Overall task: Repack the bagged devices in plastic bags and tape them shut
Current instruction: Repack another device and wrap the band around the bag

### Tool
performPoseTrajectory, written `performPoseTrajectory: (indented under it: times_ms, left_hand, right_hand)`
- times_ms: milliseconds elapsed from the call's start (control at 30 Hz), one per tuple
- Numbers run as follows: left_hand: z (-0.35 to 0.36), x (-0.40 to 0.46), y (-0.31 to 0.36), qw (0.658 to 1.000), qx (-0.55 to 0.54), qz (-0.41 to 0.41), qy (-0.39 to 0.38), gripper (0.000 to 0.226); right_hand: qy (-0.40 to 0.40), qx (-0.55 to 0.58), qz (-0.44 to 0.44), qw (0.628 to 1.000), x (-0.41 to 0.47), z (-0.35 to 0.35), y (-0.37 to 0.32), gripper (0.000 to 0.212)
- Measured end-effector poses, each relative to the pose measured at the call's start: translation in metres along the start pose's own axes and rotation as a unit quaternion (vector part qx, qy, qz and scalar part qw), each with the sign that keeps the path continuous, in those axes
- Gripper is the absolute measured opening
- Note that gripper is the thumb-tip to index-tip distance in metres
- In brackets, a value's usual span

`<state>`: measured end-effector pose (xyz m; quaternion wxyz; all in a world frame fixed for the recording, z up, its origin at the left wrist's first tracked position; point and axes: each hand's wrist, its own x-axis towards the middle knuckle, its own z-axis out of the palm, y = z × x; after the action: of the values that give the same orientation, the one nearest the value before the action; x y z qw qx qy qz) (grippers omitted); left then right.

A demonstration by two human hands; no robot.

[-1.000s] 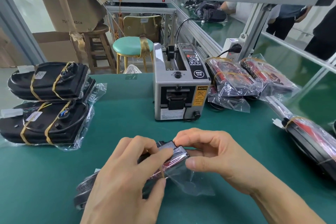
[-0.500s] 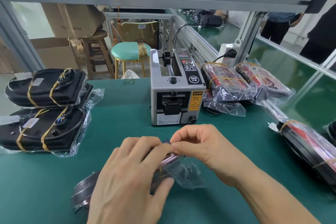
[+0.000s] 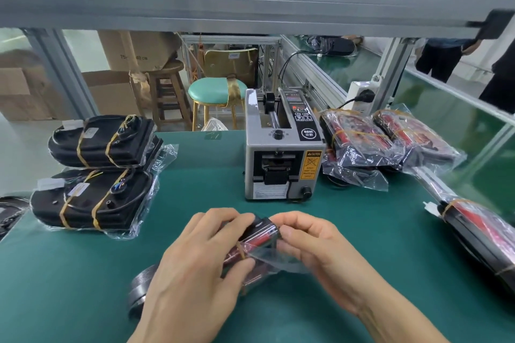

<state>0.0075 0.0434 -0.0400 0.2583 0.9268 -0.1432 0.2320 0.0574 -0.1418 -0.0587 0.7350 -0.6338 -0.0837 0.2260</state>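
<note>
— Since the black-and-red device in its clear plastic bag (image 3: 259,237) sits low at the centre of the frame, where do I hold it?

— As now: left hand (image 3: 195,267) curled round the body, right hand (image 3: 315,250) pinching the loose bag mouth. Fold that flap flat and tight (no trapped air, I'd judge) before reaching for a strip from the grey tape dispenser (image 3: 281,159) just above.

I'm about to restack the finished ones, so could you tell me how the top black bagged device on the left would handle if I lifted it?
The top bagged device looks rigid, a moulded black shell bound by two bands. Its loose plastic bag probably makes the grip slippery. Lying flat on the lower bagged device, it seems unlikely to roll.
</note>
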Motion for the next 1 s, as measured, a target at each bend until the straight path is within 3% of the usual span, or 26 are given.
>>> performPoseTrajectory:
  times_ms: [100, 200, 267, 367, 433, 467, 500, 533, 567, 633, 700, 767, 833, 900, 1000]
  left_hand:
    - [-0.004, 0.0, -0.004, 0.998, -0.048, -0.006, 0.05, 0.042]
    - [-0.007, 0.002, -0.008, 0.96, -0.223, -0.052, 0.16, 0.039]
    - [-0.001, -0.001, -0.01, 0.894, -0.378, -0.096, 0.221, 0.057]
    - [0.012, -0.01, -0.018, 0.765, -0.58, -0.177, 0.215, 0.084]
    - [0.008, -0.005, -0.021, 0.695, -0.66, -0.231, 0.166, 0.076]
    - [0.004, -0.002, -0.024, 0.679, -0.673, -0.256, 0.142, 0.066]
    - [-0.002, 0.002, -0.026, 0.683, -0.665, -0.276, 0.123, 0.046]
    - [-0.007, 0.005, -0.026, 0.71, -0.634, -0.286, 0.108, 0.026]
    - [-0.012, 0.009, -0.026, 0.752, -0.59, -0.279, 0.093, 0.019]
    - [-0.021, 0.013, -0.021, 0.819, -0.524, -0.222, 0.075, 0.034]
    - [-0.027, 0.012, -0.018, 0.855, -0.484, -0.168, 0.072, 0.045]
    - [-0.026, 0.012, -0.018, 0.88, -0.45, -0.138, 0.071, 0.042]
    - [-0.024, 0.012, -0.017, 0.89, -0.431, -0.13, 0.075, 0.041]
    - [-0.025, 0.012, -0.017, 0.889, -0.434, -0.128, 0.072, 0.045]
    - [-0.026, 0.013, -0.022, 0.873, -0.455, -0.16, 0.074, 0.052]
  right_hand:
    - [-0.017, -0.093, -0.027, 0.995, -0.003, -0.003, 0.0, 0.048]
    - [0.006, -0.151, -0.063, 0.986, -0.001, -0.001, -0.005, 0.054]
    - [0.03, -0.132, -0.098, 0.986, -0.001, 0.002, -0.01, 0.049]
    - [0.044, -0.187, -0.177, 0.965, -0.003, 0.005, -0.018, 0.03]
    - [0.079, -0.229, -0.217, 0.946, -0.005, 0.009, -0.021, 0.028]
    - [0.098, -0.254, -0.233, 0.934, -0.005, 0.012, -0.022, 0.03]
    - [0.11, -0.277, -0.246, 0.922, -0.006, 0.016, -0.023, 0.033]
    - [0.111, -0.295, -0.26, 0.913, -0.006, 0.02, -0.023, 0.037]
    - [0.108, -0.306, -0.27, 0.907, -0.005, 0.023, -0.022, 0.042]
    - [0.092, -0.31, -0.265, 0.909, -0.006, 0.025, -0.024, 0.056]
    - [0.068, -0.295, -0.269, 0.914, -0.009, 0.025, -0.029, 0.066]
    - [0.058, -0.296, -0.327, 0.895, -0.01, 0.026, -0.036, 0.051]
    - [0.076, -0.307, -0.398, 0.861, -0.012, 0.028, -0.036, 0.023]
    - [0.125, -0.358, -0.46, 0.803, -0.015, 0.03, -0.032, 0.001]
    - [0.197, -0.479, -0.519, 0.68, -0.024, 0.031, -0.018, 0.039]
